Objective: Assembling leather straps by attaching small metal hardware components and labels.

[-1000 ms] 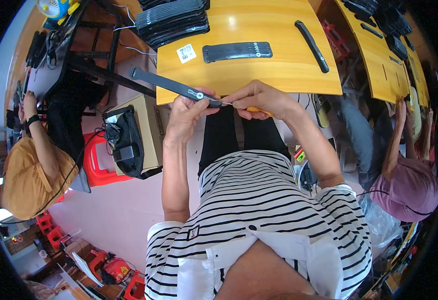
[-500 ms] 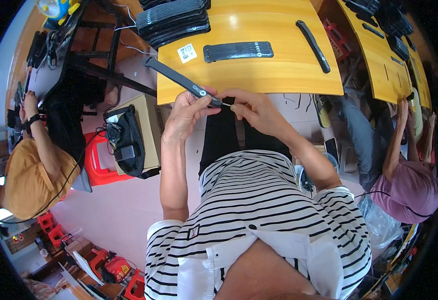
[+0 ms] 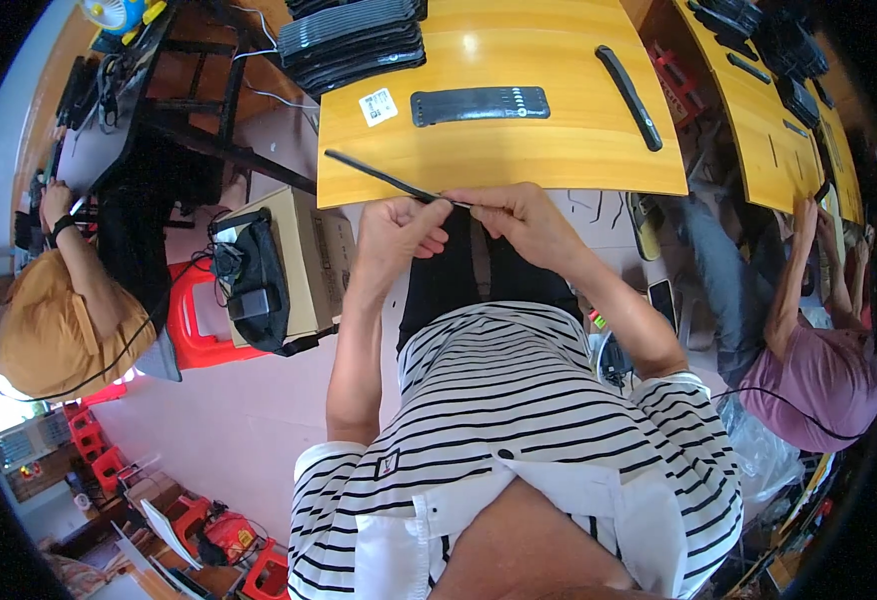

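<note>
My left hand (image 3: 399, 235) is closed, pinching a narrow black strap (image 3: 374, 173) between thumb and fingers. The strap is turned edge-on and slants up to the left over the table's near edge. At its lower right end my right hand (image 3: 524, 222) is closed in a pinch on a thin light-coloured piece, mostly hidden by the fingers. Beyond the hands, a flat dark strap bundle (image 3: 481, 105) lies on the yellow wooden table (image 3: 549, 160). A single black strap (image 3: 629, 97) lies to its right, a white printed label (image 3: 378, 106) to its left.
A tall stack of black straps (image 3: 354, 50) stands at the table's far left. Left of my legs, a black bag (image 3: 259, 285) rests against a cardboard box (image 3: 304, 265) by a red stool (image 3: 191, 315). People sit at both sides; another table (image 3: 759, 130) stands right.
The strap has turned from its flat face to its edge, and its far end has dropped nearer the table. My left hand has rolled and shifted slightly right; my right hand keeps its pinch.
</note>
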{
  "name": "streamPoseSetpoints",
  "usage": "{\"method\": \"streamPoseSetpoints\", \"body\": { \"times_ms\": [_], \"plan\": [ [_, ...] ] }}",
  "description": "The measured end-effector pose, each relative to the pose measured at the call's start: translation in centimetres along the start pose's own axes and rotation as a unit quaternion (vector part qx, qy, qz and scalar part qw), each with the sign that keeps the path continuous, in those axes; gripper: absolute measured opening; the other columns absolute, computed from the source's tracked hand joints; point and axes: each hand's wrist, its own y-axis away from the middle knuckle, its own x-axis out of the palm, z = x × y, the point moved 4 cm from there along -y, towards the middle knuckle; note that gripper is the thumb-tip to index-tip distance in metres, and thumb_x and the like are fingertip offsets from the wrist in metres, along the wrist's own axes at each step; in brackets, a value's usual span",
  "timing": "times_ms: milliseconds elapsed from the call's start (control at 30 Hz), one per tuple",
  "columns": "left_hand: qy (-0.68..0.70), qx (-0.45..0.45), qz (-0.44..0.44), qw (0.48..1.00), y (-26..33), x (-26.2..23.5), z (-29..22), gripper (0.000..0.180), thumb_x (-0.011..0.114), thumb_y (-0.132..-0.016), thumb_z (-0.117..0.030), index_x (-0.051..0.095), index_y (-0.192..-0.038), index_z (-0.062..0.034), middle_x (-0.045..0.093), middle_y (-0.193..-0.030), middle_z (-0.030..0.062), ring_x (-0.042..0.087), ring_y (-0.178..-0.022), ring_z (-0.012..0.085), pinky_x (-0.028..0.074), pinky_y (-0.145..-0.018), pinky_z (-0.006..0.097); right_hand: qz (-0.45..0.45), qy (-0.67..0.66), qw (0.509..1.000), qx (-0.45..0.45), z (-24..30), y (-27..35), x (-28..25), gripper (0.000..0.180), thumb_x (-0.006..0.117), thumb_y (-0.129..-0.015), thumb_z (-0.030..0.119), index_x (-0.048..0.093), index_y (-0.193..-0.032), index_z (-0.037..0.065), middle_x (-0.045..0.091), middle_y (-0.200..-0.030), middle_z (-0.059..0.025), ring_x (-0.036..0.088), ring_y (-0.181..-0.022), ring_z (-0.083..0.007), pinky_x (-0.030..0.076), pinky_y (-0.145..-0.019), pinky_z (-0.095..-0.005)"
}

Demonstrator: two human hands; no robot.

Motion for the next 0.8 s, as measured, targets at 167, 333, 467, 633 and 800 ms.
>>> {"method": "streamPoseSetpoints", "body": {
  "times_ms": [167,333,467,633,800],
  "plan": [
    [-0.032,0.054,-0.029,0.998,0.8,0.9,-0.9,0.025,0.063,-0.082,-0.021,0.060,-0.075,0.0028,0.062,-0.065,0.0089,0.060,-0.055,0.0114,0.047,-0.050,0.020,0.038,-0.113,0.992,0.034,-0.7,-0.4,0.6,0.030,0.050,-0.087,0.004,0.058,-0.116,0.006,0.041,-0.058,0.0037,0.037,-0.052,-0.0049,0.030,-0.046,-0.0186],
    [-0.006,0.071,0.015,0.997,1.0,0.9,-0.7,0.020,0.058,-0.084,-0.016,0.060,-0.076,0.0029,0.063,-0.065,0.0093,0.059,-0.055,0.0113,0.046,-0.051,0.020,0.064,-0.193,0.974,0.099,-0.5,-0.4,-0.1,0.029,0.052,-0.083,0.002,0.061,-0.111,0.005,0.043,-0.056,0.0032,0.038,-0.049,-0.0043,0.030,-0.043,-0.0185],
    [0.034,0.066,0.026,0.997,1.3,1.0,-0.6,0.019,0.055,-0.083,-0.014,0.058,-0.072,0.0013,0.060,-0.061,0.0076,0.057,-0.051,0.0101,0.043,-0.047,0.019,0.098,-0.224,0.959,0.145,-0.4,0.2,-0.3,0.028,0.052,-0.086,0.006,0.059,-0.113,0.005,0.042,-0.056,0.0034,0.036,-0.045,-0.0032,0.025,-0.039,-0.0169],
    [0.071,0.071,-0.035,0.994,1.8,1.2,-0.5,0.019,0.052,-0.082,-0.012,0.056,-0.068,-0.0006,0.054,-0.054,0.0040,0.051,-0.046,0.0080,0.039,-0.042,0.019,0.085,-0.286,0.941,0.161,0.2,0.9,0.6,0.029,0.053,-0.087,0.012,0.058,-0.115,0.004,0.043,-0.058,0.0033,0.035,-0.045,-0.0019,0.024,-0.039,-0.0158],
    [0.002,0.104,-0.062,0.993,2.6,1.8,-1.5,0.019,0.050,-0.081,-0.011,0.053,-0.065,-0.0014,0.050,-0.052,0.0017,0.047,-0.045,0.0058,0.035,-0.041,0.018,-0.015,0.004,1.000,-0.021,2.2,0.7,0.4,0.018,0.062,-0.080,0.012,0.058,-0.093,0.001,0.044,-0.060,0.0008,0.038,-0.054,-0.0060,0.032,-0.050,-0.0208]
  ]
}}
